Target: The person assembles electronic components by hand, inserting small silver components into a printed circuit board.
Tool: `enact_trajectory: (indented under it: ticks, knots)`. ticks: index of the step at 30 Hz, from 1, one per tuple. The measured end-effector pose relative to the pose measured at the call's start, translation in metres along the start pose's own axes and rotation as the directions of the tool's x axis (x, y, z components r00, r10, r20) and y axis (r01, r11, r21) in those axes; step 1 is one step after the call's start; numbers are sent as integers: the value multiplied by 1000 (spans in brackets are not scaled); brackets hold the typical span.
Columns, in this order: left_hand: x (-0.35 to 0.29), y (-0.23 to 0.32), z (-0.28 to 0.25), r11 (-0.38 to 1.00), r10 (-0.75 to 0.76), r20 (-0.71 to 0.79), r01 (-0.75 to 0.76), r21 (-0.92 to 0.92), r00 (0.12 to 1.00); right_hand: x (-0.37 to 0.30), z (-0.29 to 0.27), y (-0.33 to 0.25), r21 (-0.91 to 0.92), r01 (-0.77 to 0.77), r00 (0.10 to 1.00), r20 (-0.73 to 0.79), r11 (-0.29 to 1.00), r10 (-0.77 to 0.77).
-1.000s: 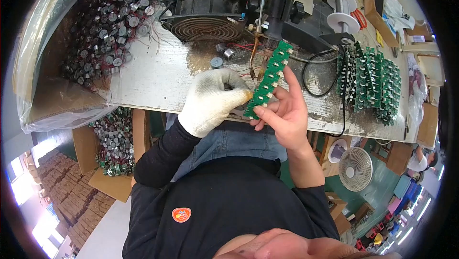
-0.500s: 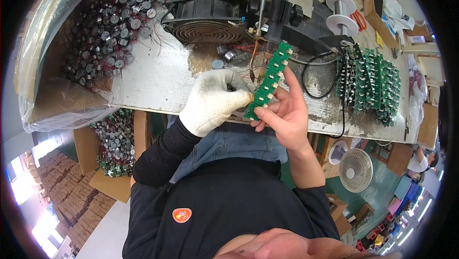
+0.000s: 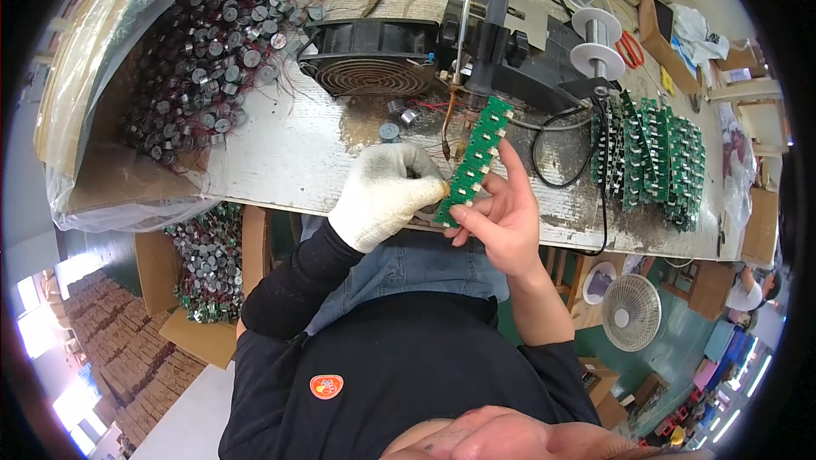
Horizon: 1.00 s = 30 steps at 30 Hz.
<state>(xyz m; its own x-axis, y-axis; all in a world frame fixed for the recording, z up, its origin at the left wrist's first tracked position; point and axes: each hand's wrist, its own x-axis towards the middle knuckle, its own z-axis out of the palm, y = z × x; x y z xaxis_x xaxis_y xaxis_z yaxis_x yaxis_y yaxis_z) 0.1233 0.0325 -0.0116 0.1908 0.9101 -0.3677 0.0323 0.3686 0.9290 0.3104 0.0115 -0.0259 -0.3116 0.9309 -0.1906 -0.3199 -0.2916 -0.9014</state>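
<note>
A long green circuit board strip (image 3: 476, 158) with small white parts along it is tilted upright in front of my body. My bare right hand (image 3: 508, 220) grips its lower end between thumb and fingers. My left hand (image 3: 384, 192), in a white glove, is closed with its fingertips pinched at the board's left edge. Something dark shows inside its curled fingers, too hidden to name. The tip of a soldering iron (image 3: 446, 147) points down just left of the board. On the bench beyond the glove lie a round grey disc-shaped part (image 3: 388, 132) and a small silver cylinder (image 3: 409, 116).
A black fan (image 3: 370, 56) stands behind my hands. Wired round components (image 3: 229, 61) are heaped at the left. Solder spools (image 3: 595, 61) and stacked green boards (image 3: 654, 154) occupy the right, with a black cable (image 3: 544, 163) between. Below the bench's left edge sits a filled carton (image 3: 208, 269).
The whole view has shifted slightly. The board leans a little differently, while both hands keep nearly the same grip and place beside the soldering iron.
</note>
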Motion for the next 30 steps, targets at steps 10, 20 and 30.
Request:
enact_trajectory:
  ticks: [10,20,30]
  knots:
    - [-2,-4,-3,992,61,-39,-56,115,997,3,0,1,-13,18,1000,-20,1000,-18]
    - [-16,-14,-27,641,628,-97,-443,627,772,8,3,3,-113,23,991,-127,993,-37]
    - [6,1,-131,480,613,-345,12,877,711,11,5,2,-136,47,993,-99,990,-61]
